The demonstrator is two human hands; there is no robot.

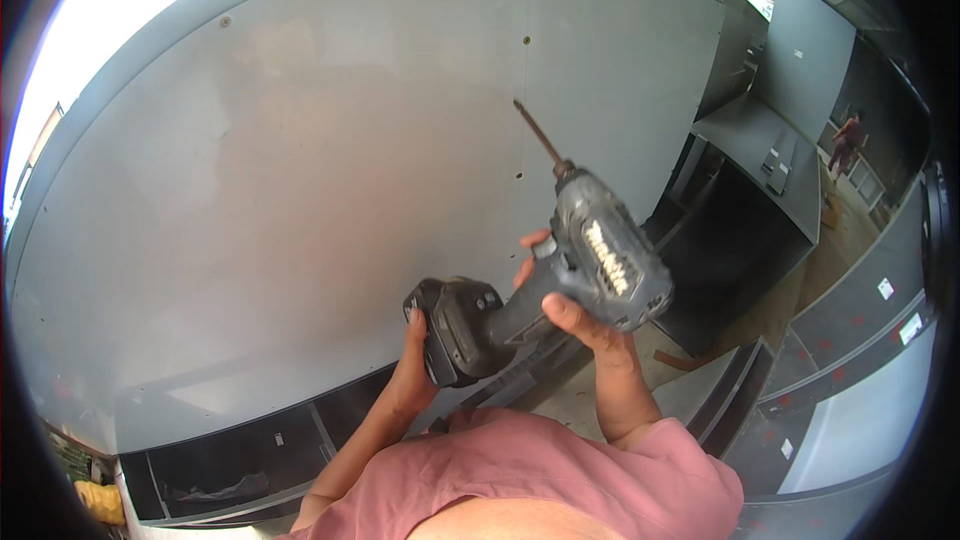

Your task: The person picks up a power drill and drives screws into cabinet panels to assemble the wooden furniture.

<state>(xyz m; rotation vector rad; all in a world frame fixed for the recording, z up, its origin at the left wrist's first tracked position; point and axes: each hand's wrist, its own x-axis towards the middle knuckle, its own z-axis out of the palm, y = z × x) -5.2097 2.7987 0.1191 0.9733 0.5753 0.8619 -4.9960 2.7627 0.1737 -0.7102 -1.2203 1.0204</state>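
Observation:
A dark grey cordless impact driver (pixel 610 255) is held up in front of me, tilted so its long driver bit (pixel 538 130) points up and left. My right hand (pixel 590 320) grips its handle near the trigger, thumb on the near side and fingertips showing on the far side. At the battery pack (pixel 450 332), my left hand (pixel 412 370) is closed on the base, its thumb against the edge; its other fingers are hidden behind. Behind the tool stands a large grey panel (pixel 300 160) with a line of screws or holes (pixel 527 40) down it.
Below the panel runs a dark open compartment (pixel 230 460) with clear plastic inside. To the right stands a black cabinet (pixel 745 230) with hardware pieces (pixel 775 168) on top. Labelled dark panels (pixel 850 340) lean at the far right. Another person (pixel 848 140) is in the background.

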